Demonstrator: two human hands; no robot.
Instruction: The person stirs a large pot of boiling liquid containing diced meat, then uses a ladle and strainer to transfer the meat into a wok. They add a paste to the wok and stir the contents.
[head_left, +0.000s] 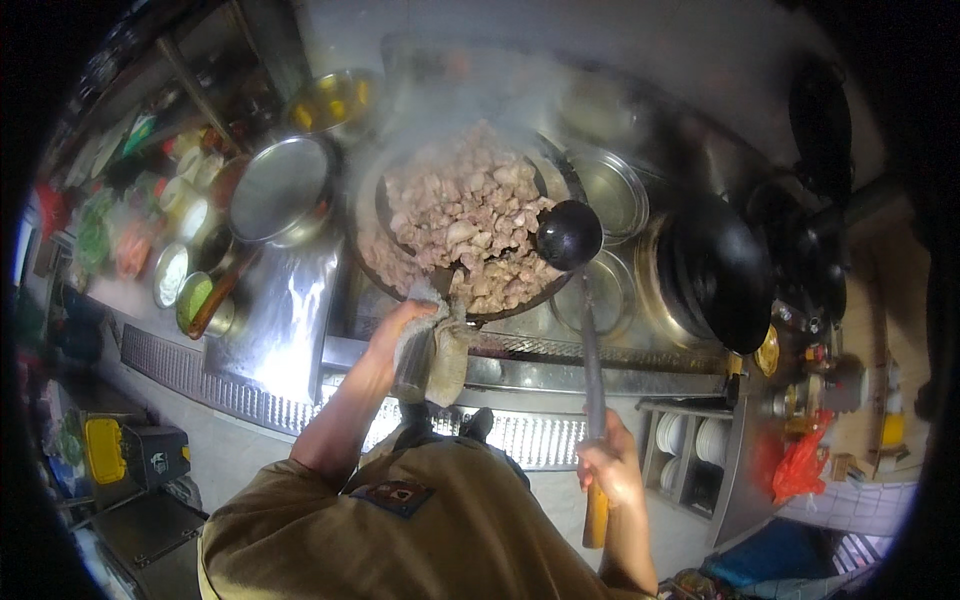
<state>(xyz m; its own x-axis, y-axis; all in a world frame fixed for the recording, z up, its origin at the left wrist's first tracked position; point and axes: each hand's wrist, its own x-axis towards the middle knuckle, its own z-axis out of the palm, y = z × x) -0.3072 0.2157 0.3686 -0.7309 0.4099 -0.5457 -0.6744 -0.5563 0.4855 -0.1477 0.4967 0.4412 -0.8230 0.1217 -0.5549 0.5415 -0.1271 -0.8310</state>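
Note:
Steam rises from a wok filled with chunks of meat (465, 202) in front of me. My left hand (405, 322) grips the wok's handle (414, 371) with a pale cloth (448, 360) around it. More meat lies at the lower edge of the wok and to its left, where the arrangement of the pans is hard to tell. My right hand (611, 457) is closed around the long handle of a ladle (592, 360), near its wooden end. The ladle's dark round bowl (568, 235) is at the right side of the meat.
Left of the wok stand a round metal pot (281, 187) and several seasoning containers (196, 296). Round metal pans (611, 195) and a large dark wok (712, 274) are on the right. Plates (670, 433) fill a shelf below. A metal grate (540, 442) runs along the stove's front.

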